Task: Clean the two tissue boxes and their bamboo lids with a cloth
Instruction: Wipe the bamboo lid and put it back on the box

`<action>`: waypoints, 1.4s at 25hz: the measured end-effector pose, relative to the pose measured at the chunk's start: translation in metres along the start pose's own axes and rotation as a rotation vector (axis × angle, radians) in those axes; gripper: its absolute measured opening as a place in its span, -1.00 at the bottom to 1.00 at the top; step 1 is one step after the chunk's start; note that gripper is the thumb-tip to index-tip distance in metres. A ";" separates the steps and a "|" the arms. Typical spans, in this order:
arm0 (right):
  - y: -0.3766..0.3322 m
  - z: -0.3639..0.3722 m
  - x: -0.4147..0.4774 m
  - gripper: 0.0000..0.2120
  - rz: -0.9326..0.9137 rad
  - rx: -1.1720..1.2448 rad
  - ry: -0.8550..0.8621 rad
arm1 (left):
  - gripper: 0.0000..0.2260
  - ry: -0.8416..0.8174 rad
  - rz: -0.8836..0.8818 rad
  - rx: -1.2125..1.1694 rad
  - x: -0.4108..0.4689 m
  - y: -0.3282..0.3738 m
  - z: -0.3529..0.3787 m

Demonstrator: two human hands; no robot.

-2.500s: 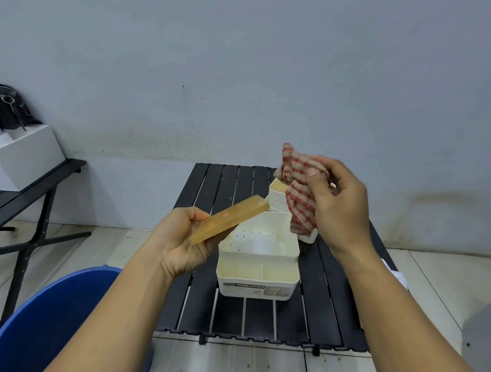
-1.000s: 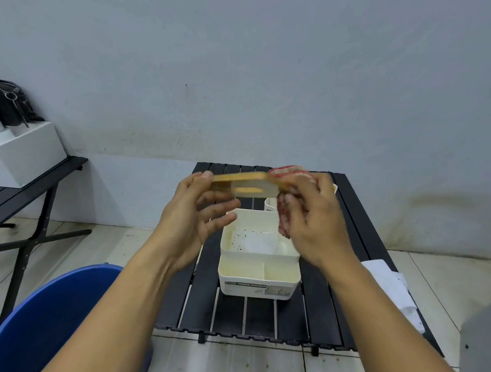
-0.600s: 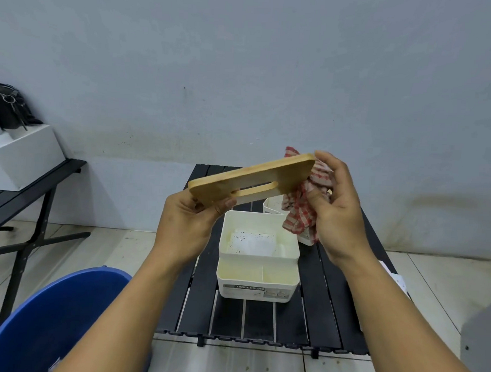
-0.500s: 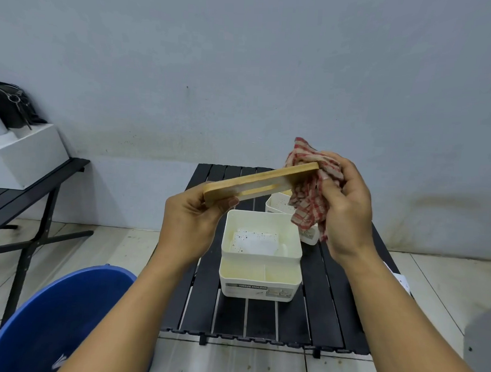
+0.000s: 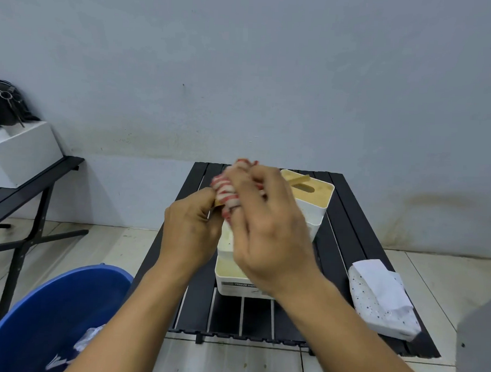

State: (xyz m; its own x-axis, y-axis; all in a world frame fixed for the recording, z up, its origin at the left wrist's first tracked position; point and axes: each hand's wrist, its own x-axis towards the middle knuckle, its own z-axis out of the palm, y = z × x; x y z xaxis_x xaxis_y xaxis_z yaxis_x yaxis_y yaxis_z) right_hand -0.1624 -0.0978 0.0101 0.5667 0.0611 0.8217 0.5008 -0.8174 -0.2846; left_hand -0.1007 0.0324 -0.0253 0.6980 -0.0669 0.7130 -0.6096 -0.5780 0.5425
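Black slatted table [image 5: 346, 224] carries the open tissue box [image 5: 223, 288], directly beneath both hands. The right hand [image 5: 265, 231] clamps the checked cloth [image 5: 227, 189] around the bamboo lid [image 5: 217, 203]; the left hand [image 5: 190, 228] pinches the lid's bare end. Hard rubbing could twist that narrowly held lid loose, dropping it onto the box.

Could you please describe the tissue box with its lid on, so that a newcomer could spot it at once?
Look at the black slatted table standing before the pale wall. Of the two white tissue boxes on it, this is the farther box, towards the wall. Unlike the nearer box, which is open, it carries a bamboo lid with an oval slot.
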 end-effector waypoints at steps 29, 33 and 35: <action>0.091 -0.042 0.010 -0.83 0.519 0.183 -0.183 | -0.70 -0.317 -0.524 -0.793 -0.004 0.042 0.004; 0.063 -0.019 0.006 -0.87 0.349 -0.082 -0.432 | -0.80 -0.321 -0.329 -0.552 -0.014 0.034 0.004; 0.056 -0.015 0.005 -0.84 0.396 0.065 -0.400 | -0.80 -0.304 -0.255 -0.461 -0.015 0.032 0.002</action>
State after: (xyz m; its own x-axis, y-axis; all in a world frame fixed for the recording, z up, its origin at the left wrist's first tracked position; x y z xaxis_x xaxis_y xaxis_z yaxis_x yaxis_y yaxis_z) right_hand -0.1413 -0.1516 0.0055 0.9172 -0.0205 0.3980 0.2313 -0.7858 -0.5735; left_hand -0.1297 0.0139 -0.0194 0.8781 -0.2414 0.4131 -0.4615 -0.1992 0.8645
